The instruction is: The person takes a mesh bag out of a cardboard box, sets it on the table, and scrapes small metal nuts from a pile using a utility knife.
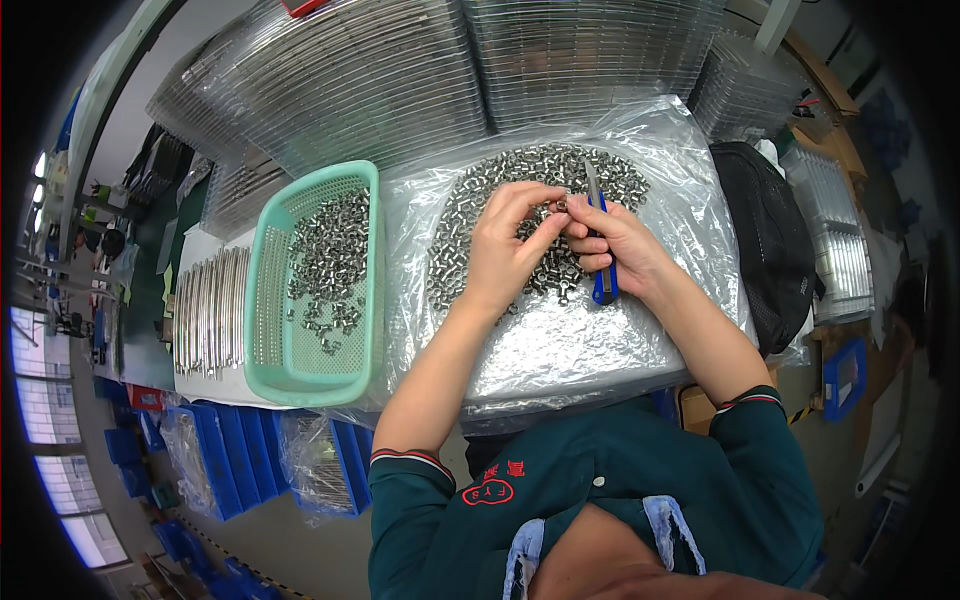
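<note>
Above a pile of small shiny metal parts [480, 210], my two hands meet at their fingertips. A blue utility knife [605, 285] lies across my right hand [628, 245], its blade end pointing away from me and its handle under the curled fingers. My left hand [503, 245] is closed in a pinch of thumb and fingers on a small metal fitting [562, 204]. The right thumb and index finger touch that fitting too. Much of it is hidden by the fingers, so its exact shape is unclear.
Clear plastic sheeting [620, 345] covers the table under the pile. A green plastic basket [372, 290] with similar parts stands left. Stacked clear trays [370, 90] rise behind. A black bag [765, 245] lies right. Blue bins [235, 450] sit below the table's left side.
</note>
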The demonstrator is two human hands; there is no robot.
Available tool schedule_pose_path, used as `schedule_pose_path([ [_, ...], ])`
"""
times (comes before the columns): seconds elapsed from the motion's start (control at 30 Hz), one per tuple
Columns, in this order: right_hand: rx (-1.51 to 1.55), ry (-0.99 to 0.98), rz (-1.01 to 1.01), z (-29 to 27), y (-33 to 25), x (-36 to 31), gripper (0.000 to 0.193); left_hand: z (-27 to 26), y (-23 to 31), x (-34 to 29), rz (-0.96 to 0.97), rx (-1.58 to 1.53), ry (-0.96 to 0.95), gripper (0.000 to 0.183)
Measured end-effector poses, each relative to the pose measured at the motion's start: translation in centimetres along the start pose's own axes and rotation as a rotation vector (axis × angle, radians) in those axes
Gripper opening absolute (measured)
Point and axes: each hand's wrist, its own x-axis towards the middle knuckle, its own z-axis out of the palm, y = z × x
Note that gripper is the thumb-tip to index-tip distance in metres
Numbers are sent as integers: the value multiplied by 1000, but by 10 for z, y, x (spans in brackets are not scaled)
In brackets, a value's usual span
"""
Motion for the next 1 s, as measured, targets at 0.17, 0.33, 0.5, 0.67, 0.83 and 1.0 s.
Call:
schedule_pose_path([
  [0.17,-1,-1,4,0,2,2,17,1,-6,-1,-125,-293,-6,16],
  [0.33,-220,77,-131,9,-4,-2,30,-5,-2,4,-296,-543,64,17],
  [0.5,-570,248,-560,9,-1,-4,41,-11,-2,7,-382,-561,48,22],
  [0.67,-1311,431,-923,10,-2,-7,18,-12,-5,6,-501,-699,72,23],
  [0.83,-1471,339,-1050,11,-5,-7,17,-13,-4,6,-499,-682,80,18],
  [1.0,-1503,342,-1063,10,-5,-6,16,-9,-5,5,-417,-611,85,18],
])
